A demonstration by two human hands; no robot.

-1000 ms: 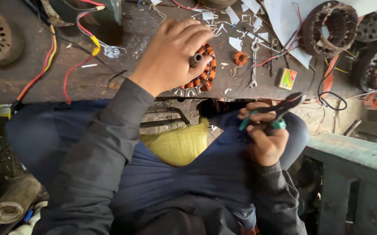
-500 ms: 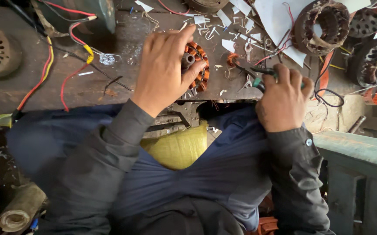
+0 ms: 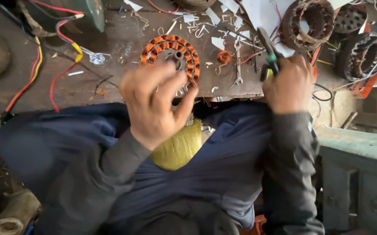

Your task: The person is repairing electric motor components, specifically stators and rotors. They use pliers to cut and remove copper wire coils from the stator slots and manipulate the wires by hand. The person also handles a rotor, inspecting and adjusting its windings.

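The left hand (image 3: 158,102), fingers spread, touches the near edge of the copper-wound stator (image 3: 171,54); the right hand (image 3: 288,85) clenches green-handled pliers (image 3: 269,54) on the workbench (image 3: 110,82).

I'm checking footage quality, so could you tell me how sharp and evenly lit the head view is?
Head view: the left hand is soft with motion blur, while the copper stator and bench litter look sharper; the right hand on the pliers is fairly clear; light is flat daylight with no harsh glare; the lower left corner falls into deep shadow.
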